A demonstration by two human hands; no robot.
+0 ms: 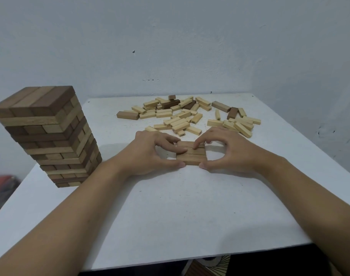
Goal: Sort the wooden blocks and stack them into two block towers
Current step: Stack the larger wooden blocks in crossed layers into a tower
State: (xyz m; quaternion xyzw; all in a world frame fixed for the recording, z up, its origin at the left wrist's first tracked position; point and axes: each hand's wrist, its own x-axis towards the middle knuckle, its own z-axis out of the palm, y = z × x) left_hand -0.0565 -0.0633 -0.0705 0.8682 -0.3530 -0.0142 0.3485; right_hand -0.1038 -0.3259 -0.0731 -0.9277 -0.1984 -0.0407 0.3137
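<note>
- While the second tower was only at its base course, the first tower (48,136) stood at nine o'clock on the table (170,216). It was many courses high, built of dark and mid-brown blocks laid crosswise, and stood close to the table's left edge.
- Left hand (150,154): curled about the left end of the base layer (192,156), thumb at the near edge and a finger across the top, in a pinching hold.
- Base layer: a few tan blocks lying flat, side by side and touching, at the table's centre and well apart from the first tower. Whether they numbered three or four could not be told.
- Right hand (228,154): mirrored the left, thumb at the near edge and forefinger on top, pinching the right end of the layer.
- Loose blocks (190,116): scattered from twelve to one o'clock beyond the hands. Most were small and pale, some printed with numbers, with a few larger brown ones among them.
- Step in hand, by judgement: both hands were squaring the base course so that its blocks sat flush.
- Next move, by judgement: it called for a release that left the layer undisturbed, a reach toward twelve o'clock for blocks of the matching sort, and a second course laid crosswise on the first.
</note>
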